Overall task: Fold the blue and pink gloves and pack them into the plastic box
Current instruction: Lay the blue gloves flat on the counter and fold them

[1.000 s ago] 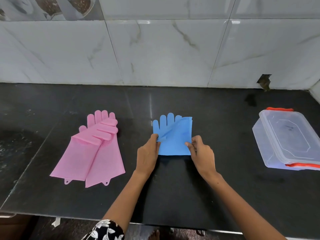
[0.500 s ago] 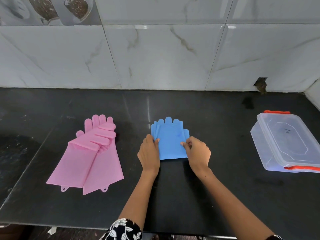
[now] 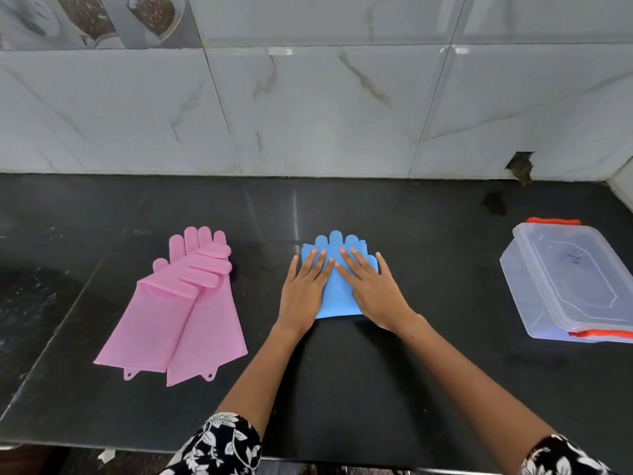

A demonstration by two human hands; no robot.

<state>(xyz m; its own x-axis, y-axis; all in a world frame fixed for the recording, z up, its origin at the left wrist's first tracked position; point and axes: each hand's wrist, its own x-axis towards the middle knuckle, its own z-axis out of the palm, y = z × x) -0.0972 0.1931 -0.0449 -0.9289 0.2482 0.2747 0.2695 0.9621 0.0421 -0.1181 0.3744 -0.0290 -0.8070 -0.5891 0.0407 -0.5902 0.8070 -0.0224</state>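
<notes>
The folded blue gloves [image 3: 337, 298] lie in the middle of the black counter, fingers pointing at the wall. My left hand [image 3: 305, 289] and my right hand [image 3: 371, 289] lie flat on top of them, fingers spread, pressing down. The pink gloves [image 3: 181, 313] lie unfolded to the left, one across the other, cuffs toward me. The clear plastic box [image 3: 568, 286] with its lid on and orange clips stands at the far right.
A marble-tiled wall [image 3: 308, 108] runs along the back of the counter [image 3: 376, 389]. A side wall [image 3: 621, 180] closes the right corner. The counter's front edge is near my sleeves.
My hands let go of the blue gloves' sides and moved forward onto them, now pressing flat on the fold.
</notes>
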